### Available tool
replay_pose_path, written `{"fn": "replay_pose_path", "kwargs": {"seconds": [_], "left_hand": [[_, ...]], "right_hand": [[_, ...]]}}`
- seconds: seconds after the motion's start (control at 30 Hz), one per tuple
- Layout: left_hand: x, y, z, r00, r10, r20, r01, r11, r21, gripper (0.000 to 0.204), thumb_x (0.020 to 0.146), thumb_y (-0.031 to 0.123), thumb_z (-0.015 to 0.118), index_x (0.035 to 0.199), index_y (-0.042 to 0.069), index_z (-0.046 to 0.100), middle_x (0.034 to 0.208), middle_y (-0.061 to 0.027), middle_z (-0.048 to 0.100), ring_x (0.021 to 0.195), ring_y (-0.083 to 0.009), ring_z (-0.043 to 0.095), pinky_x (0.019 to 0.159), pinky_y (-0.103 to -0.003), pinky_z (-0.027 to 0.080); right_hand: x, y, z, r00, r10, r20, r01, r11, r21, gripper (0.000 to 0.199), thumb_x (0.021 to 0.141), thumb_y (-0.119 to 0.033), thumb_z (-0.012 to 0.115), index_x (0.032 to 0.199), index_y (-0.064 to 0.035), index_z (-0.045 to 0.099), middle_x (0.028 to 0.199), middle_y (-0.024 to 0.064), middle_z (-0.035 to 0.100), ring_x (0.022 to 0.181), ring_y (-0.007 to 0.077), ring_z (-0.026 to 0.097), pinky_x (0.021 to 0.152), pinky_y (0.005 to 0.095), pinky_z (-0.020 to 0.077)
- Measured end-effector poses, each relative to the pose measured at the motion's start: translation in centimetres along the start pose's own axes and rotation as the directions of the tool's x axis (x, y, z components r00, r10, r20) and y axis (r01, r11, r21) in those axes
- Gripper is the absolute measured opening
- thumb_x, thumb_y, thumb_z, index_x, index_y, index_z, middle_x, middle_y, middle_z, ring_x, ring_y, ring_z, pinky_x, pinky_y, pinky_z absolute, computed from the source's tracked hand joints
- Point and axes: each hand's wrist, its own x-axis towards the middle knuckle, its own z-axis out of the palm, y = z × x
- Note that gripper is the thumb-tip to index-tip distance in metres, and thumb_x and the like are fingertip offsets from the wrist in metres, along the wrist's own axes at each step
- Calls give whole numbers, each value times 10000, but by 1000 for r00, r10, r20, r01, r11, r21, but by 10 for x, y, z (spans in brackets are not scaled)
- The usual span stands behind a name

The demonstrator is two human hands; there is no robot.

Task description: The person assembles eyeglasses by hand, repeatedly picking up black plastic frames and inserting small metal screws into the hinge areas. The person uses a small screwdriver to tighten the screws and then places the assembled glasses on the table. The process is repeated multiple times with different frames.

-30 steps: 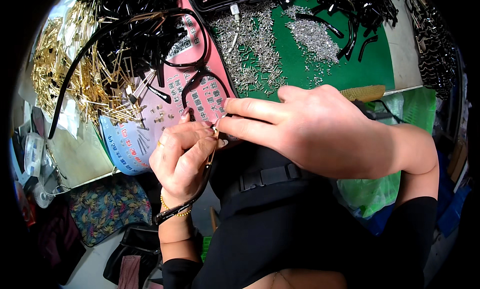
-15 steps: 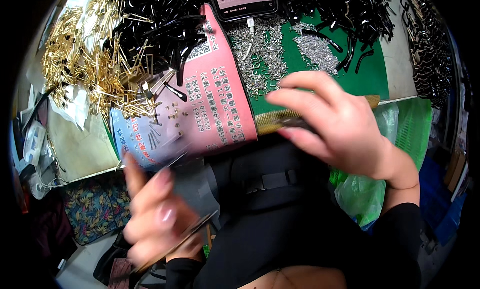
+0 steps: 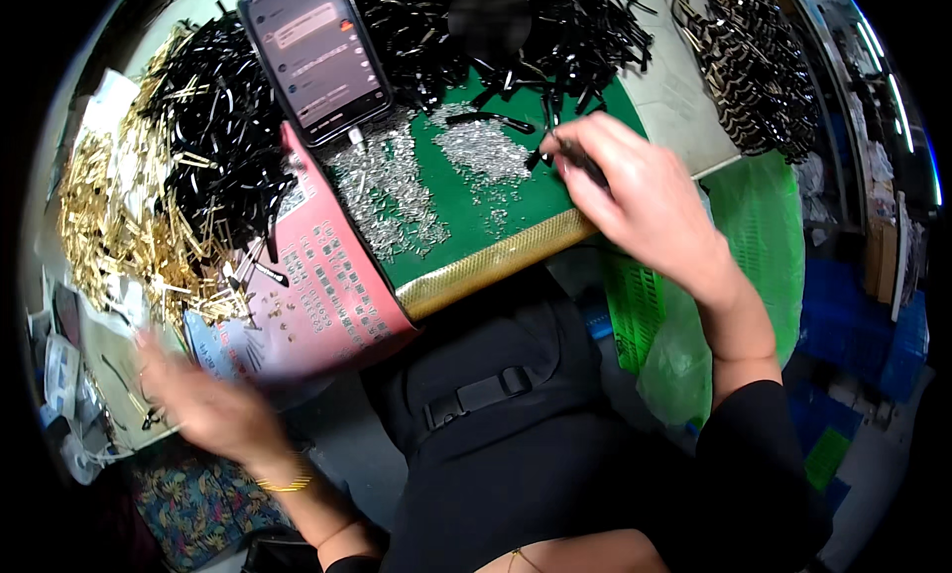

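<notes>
My right hand point(image 3: 635, 191) is closed on a dark slim piece point(image 3: 583, 162) at the right side of the green mat point(image 3: 555, 201); its kind is unclear. Its fingertips are close to a few loose black temple tips point(image 3: 486, 119) and a patch of tiny silvery metal parts point(image 3: 486, 149). Smeared by motion, my left hand point(image 3: 203, 404) is at the table's left front, beside the pink and blue printed sheet point(image 3: 327, 310). Whether it holds anything does not show. Thin gold eyeglass temples point(image 3: 109, 196) are heaped just beyond it.
A phone point(image 3: 317, 62) with a cable lies over the mat's far left part. Black temple tips point(image 3: 213, 107) are piled behind. More dark patterned temples point(image 3: 759, 72) lie far right. A green plastic bag point(image 3: 759, 246) hangs at the table's right front. A gold-mesh strip point(image 3: 496, 266) edges the mat.
The view has shifted and turned. My left hand has swung left to the table's edge, and the thin long piece in it no longer shows. My right hand has moved farther out, beside the black tips.
</notes>
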Motion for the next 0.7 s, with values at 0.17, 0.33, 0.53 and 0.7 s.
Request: {"fn": "replay_pose_path", "kwargs": {"seconds": [0.17,0.33,0.53,0.7], "left_hand": [[-51,127,4,736,89,671,69,976,-206,983,737,371,831,1485,-66,367,1533,-289,358,1469,-455,282,1211,-586,188],[-19,101,-15,796,445,411,119,550,-827,537,958,324,614,1347,-44,567,1430,-255,515,1362,-437,468,1182,-540,271],[-13,96,-15,817,282,503,208,669,-714,475,850,85,701,1301,-7,584,1298,-203,608,1228,-364,567,1048,-442,424],[26,31,24,968,-1,251,-14,998,60,145,878,109,687,1013,65,659,1018,-126,599,952,-317,569,800,-412,476]], "right_hand": [[53,6,23,983,-178,42,183,942,-282,220,886,-95,595,1095,-50,545,943,144,632,798,348,673,670,454,544],[62,6,21,988,-118,101,132,981,-140,323,881,-66,606,1197,-47,548,1062,165,638,925,357,659,800,417,543],[50,-1,-4,978,197,65,-207,957,203,162,935,-106,679,1025,21,633,862,38,653,724,54,558,644,231,461],[12,-22,-22,978,167,127,-208,859,468,156,926,-31,638,1074,17,642,924,31,632,880,82,580,766,245,482]]}}
